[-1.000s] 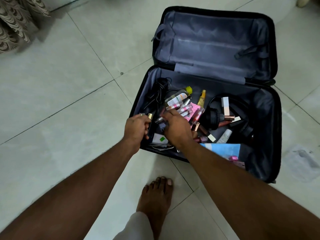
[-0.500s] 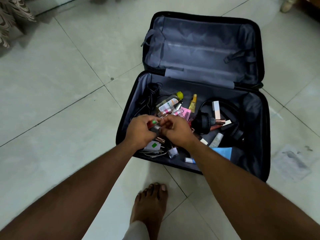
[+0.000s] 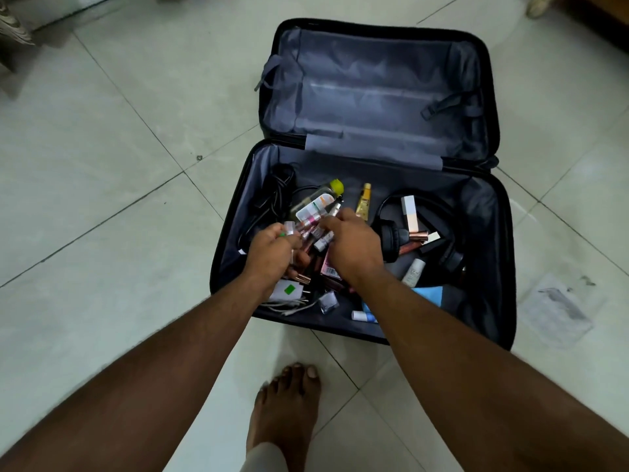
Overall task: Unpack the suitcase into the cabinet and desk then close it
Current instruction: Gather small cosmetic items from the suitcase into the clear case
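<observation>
- The suitcase [image 3: 374, 97] lies open on the tile floor [image 3: 102, 165]. Its lid half is flat at the far side and holds nothing.
- A black cord [image 3: 277, 189] is coiled in the near half, by the left wall.
- A white plug with a green sticker [image 3: 286, 290] lies near the front left corner, with white wires beside it.
- The left hand [image 3: 269, 255] is over the left part of the near half. Its fingers are curled round a bunch of small makeup tubes [image 3: 299, 233].
- The right hand [image 3: 354, 248] is just beside the left hand. Its fingers pinch a small tube in the pile.
- A bottle with a yellow cap [image 3: 335, 187] lies past the hands.
- Black headphones [image 3: 394, 240] lie in the middle, right of the right hand.
- A bare foot [image 3: 282, 413] stands on the floor, in front of the suitcase.
</observation>
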